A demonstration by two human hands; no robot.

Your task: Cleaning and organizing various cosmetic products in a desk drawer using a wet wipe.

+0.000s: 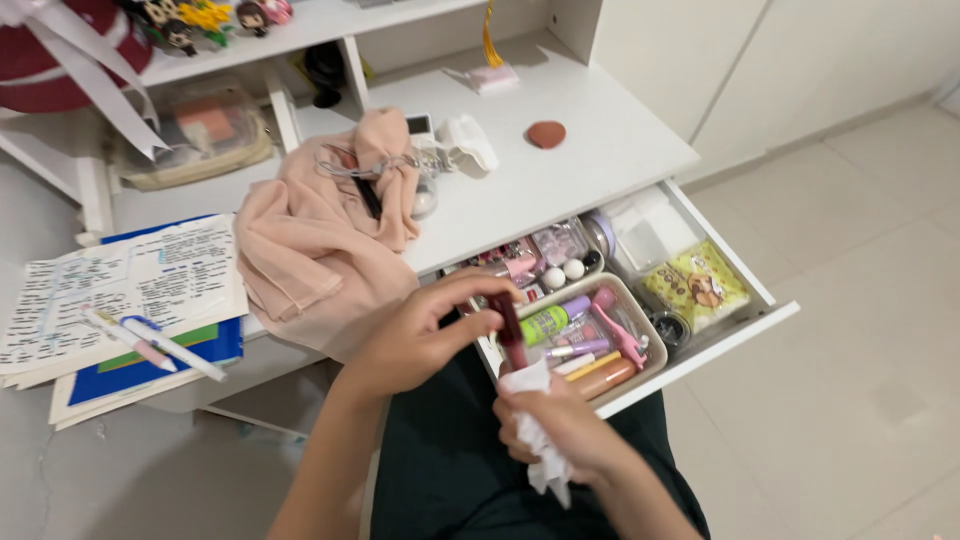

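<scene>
While the left hand (425,335) pinches a dark red tube (509,330) upright between thumb and fingers, the right hand (560,425) closes on a crumpled white tissue (535,440) touching the tube's lower end, over the lap and just beside an open drawer (700,345) of cosmetics. Behind, a white desk (560,150) bears a peach cloth (315,240) and papers (120,285) with pens (150,340). Pale floor tiles (850,330) spread to the right.

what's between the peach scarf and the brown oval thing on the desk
In the head view, a white case and a small clear jar lie between the peach scarf and the brown oval.
</scene>
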